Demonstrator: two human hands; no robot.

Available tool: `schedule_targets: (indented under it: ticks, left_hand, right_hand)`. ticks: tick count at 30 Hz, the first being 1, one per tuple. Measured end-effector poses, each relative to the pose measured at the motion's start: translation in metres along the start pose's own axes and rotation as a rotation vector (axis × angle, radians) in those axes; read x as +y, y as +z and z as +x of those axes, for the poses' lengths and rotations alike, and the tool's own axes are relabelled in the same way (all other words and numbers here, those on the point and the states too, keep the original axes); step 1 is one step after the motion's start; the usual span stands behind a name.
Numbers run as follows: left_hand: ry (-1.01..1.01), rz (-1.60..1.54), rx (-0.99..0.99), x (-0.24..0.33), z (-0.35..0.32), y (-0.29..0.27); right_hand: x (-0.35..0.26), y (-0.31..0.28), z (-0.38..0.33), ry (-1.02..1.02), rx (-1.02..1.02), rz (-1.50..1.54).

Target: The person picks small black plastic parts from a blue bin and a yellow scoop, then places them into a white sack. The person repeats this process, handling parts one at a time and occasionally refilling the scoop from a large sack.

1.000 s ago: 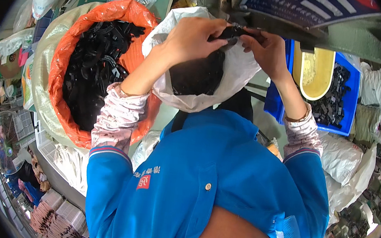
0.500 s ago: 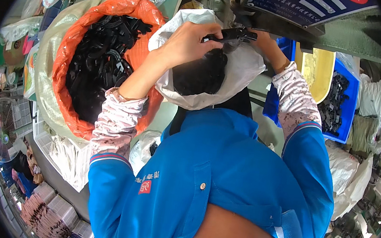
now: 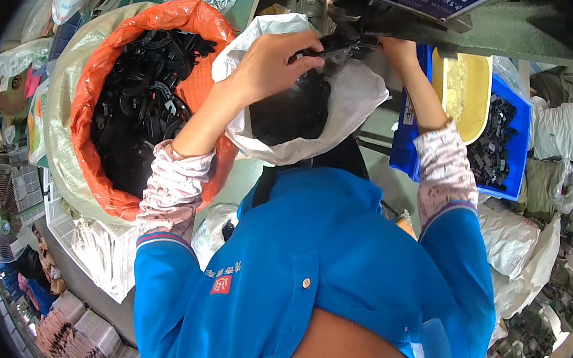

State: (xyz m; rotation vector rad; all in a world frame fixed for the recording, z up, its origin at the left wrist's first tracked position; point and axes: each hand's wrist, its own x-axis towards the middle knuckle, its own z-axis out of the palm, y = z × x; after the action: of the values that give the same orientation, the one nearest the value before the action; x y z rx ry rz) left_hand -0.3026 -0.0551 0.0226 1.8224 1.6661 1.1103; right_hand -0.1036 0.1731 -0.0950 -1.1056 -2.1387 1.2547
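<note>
My left hand (image 3: 276,65) reaches over an open white bag with dark contents (image 3: 360,102), thumb and fingers closed on one end of a black plastic part (image 3: 358,46). That part lies crosswise beneath the machine, and its exact kind is hard to make out. At its other end is my right hand (image 3: 398,54), whose fingertips are hidden by the part and the machine's shadow.
An orange-lined sack (image 3: 86,110) full of black plastic pieces stands to the left. On the right, a yellow tray (image 3: 476,94) sits by a blue bin (image 3: 517,159) of small dark parts. The machine's edge (image 3: 521,43) overhangs my right hand.
The view has shifted slightly. My left hand keeps its grip on the black part, which now sits deeper in shadow under the machine. My right hand stays at the part's far end.
</note>
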Motion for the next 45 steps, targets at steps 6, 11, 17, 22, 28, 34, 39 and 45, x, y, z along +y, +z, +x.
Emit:
schedule_targets:
  ticks: [6, 11, 17, 22, 28, 34, 39, 45]
  left_hand:
    - [0.091, 0.346, 0.011, -0.024, -0.053, -0.001]
    - [-0.292, -0.140, 0.088, -0.016, -0.098, 0.028]
    - [-0.378, -0.239, 0.099, 0.003, -0.119, 0.071]
    - [-0.399, -0.382, -0.037, 0.008, -0.095, 0.113]
    - [-0.527, -0.656, -0.176, 0.028, -0.048, 0.177]
    - [-0.580, -0.754, -0.132, 0.062, 0.008, 0.205]
    - [-0.721, -0.600, -0.146, 0.088, 0.066, 0.234]
    - [-0.721, -0.299, -0.124, 0.065, 0.101, 0.268]
  right_hand:
    - [-0.085, -0.009, -0.064, 0.180, -0.040, 0.716]
    - [-0.113, 0.000, -0.069, 0.130, -0.158, 0.750]
    - [-0.119, -0.002, -0.066, 0.147, -0.257, 0.789]
    - [-0.097, 0.014, -0.061, 0.138, -0.174, 0.845]
    - [-0.085, 0.012, -0.097, -0.290, -0.002, 0.008]
    - [-0.009, -0.166, -0.190, -0.192, 0.643, 0.099]
    - [0.122, -0.287, -0.174, 0.044, 0.678, -0.339]
    - [0.179, -0.293, -0.078, 0.000, 0.235, -0.590]
